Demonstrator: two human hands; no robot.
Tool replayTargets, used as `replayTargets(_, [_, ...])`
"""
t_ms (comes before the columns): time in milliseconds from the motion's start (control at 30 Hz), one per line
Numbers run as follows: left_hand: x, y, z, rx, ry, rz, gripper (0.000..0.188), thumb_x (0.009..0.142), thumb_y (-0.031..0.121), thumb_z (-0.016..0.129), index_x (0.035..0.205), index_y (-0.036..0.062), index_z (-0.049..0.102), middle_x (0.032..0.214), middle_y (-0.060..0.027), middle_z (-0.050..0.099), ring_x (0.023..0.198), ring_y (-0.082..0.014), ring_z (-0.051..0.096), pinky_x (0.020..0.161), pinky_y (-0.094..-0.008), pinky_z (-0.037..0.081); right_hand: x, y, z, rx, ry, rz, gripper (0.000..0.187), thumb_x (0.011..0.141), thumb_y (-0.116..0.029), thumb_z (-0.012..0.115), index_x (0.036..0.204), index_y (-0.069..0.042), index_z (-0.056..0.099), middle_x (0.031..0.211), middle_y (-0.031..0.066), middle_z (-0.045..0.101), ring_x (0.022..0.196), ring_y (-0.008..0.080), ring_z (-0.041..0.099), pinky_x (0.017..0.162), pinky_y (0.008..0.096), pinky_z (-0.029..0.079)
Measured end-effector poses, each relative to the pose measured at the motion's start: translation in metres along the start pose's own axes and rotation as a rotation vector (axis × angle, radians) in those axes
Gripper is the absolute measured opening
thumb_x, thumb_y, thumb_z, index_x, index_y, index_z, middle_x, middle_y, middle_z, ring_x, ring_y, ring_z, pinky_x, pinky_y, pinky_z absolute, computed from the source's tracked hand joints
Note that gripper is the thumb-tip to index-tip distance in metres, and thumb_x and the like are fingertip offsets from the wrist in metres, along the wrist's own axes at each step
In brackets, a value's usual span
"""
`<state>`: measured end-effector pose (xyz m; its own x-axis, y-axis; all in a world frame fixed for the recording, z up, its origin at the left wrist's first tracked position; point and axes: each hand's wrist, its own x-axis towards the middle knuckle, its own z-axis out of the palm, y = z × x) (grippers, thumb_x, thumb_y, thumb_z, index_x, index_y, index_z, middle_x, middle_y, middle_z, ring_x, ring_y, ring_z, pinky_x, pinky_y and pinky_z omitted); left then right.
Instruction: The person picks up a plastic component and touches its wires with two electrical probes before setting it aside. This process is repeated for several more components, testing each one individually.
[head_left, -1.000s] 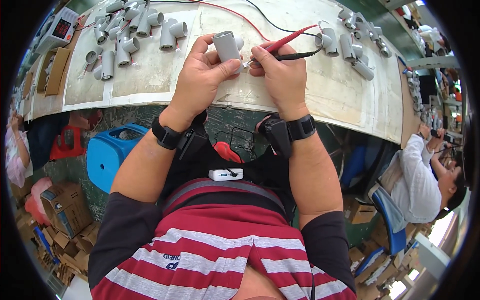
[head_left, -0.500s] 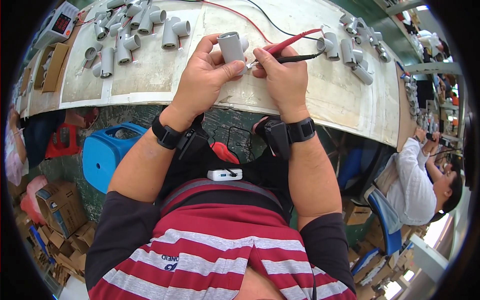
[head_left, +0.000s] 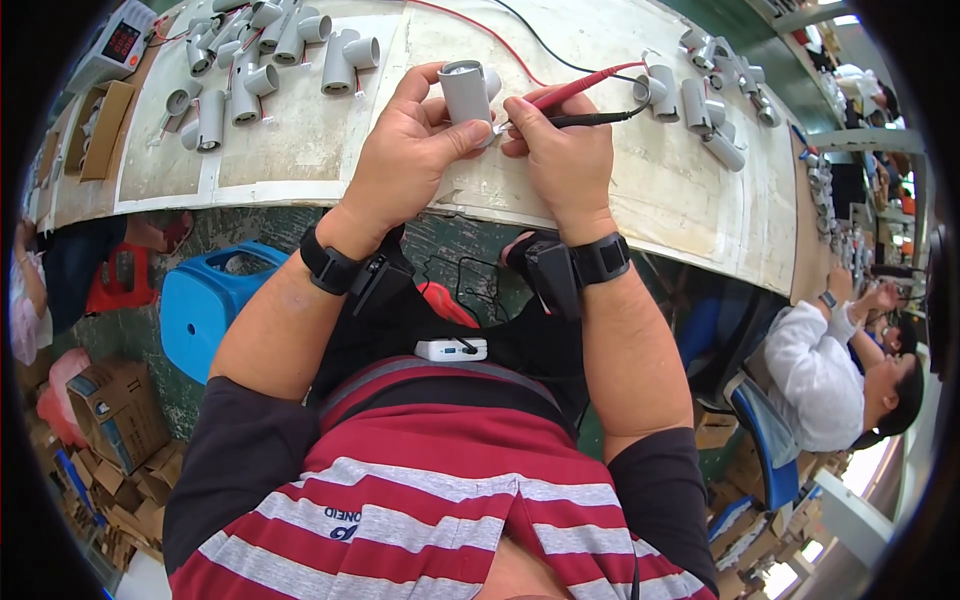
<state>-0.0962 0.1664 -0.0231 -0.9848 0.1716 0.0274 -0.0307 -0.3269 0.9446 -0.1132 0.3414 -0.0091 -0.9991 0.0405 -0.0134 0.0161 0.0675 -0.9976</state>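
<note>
My left hand (head_left: 405, 150) is wrapped round a grey T-shaped lamp head (head_left: 464, 98), its thumb pressed on the near side of the upright cylinder. The part's side branch points away to the right. A red test probe (head_left: 575, 88) and a black test probe (head_left: 590, 119) are pinched together in my right hand (head_left: 570, 150). Their tips meet a small white connector (head_left: 503, 127) beside the cylinder; whether both touch metal is too small to tell. Red and black leads run from the probes toward the far edge of the table.
Several similar grey parts (head_left: 340, 65) with short wires lie at the far left, and more (head_left: 692, 104) at the right. A meter box with a red display (head_left: 122, 42) and an open carton (head_left: 104, 130) stand far left. A blue stool (head_left: 200, 310) is below; a co-worker (head_left: 815, 370) sits right.
My hands and the held part have barely moved. At the right, the co-worker has shifted position, with the arms raised differently.
</note>
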Motion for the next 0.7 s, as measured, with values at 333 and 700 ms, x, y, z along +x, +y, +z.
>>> replayTargets(333, [-0.0002,-0.0009,0.0002,0.003,-0.011,0.002,0.055,0.096,0.003,0.07,0.143,0.0058,0.04,0.121,-0.015,0.067,0.108,-0.0173,0.066,0.09,-0.0321,0.058,-0.0005,0.004,0.0011,0.012,0.012,-0.028,0.02,0.091,-0.012,0.079,0.1,0.002,0.068,0.079,0.0077,0.072,0.064,0.0133,0.069,0.057,0.0262,0.058])
replayTargets(700, [-0.0008,0.0,-0.0009,-0.02,-0.006,0.005,0.057,0.096,0.003,0.069,0.144,0.0075,0.039,0.122,-0.0152,0.067,0.108,-0.0176,0.066,0.09,-0.0317,0.058,-0.0005,0.0023,0.0043,-0.007,0.018,-0.029,0.018,0.092,-0.012,0.078,0.099,0.001,0.068,0.08,0.0069,0.072,0.063,0.0131,0.069,0.056,0.0263,0.057])
